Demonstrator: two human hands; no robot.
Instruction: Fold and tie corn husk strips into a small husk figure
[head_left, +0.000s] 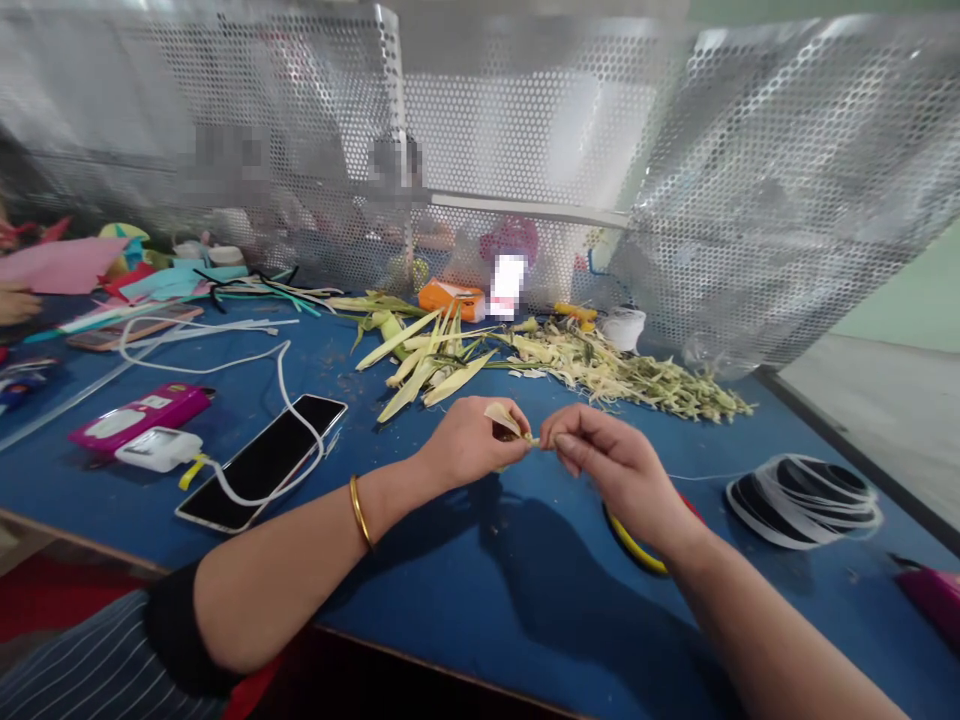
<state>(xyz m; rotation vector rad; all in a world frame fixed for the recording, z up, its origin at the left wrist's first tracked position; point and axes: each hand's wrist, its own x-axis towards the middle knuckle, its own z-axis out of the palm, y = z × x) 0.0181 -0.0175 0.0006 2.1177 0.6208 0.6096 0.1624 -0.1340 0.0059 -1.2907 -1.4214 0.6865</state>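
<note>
My left hand [480,440] is closed on a pale corn husk piece [504,418], which is folded small and shows above the fingers. Thumb and fingers of my right hand [611,465] pinch the thin stem end that sticks out of it; exactly what lies between these fingertips is hidden. A fine white thread [694,477] runs from near my right hand to a flat black coil wound with white cord [802,500]. Partly covered by my right wrist lies a curved yellow-and-red thing [636,545]. Behind both hands are loose corn husk strips [420,375].
A pile of shredded husk pieces [637,375] lies at the back right. On the left are a phone [262,465], a white cable [281,375] and a magenta box [142,415]. Perforated sheeting [517,130] closes off the back of the blue table [450,600]. Another person's hand [16,305] shows far left.
</note>
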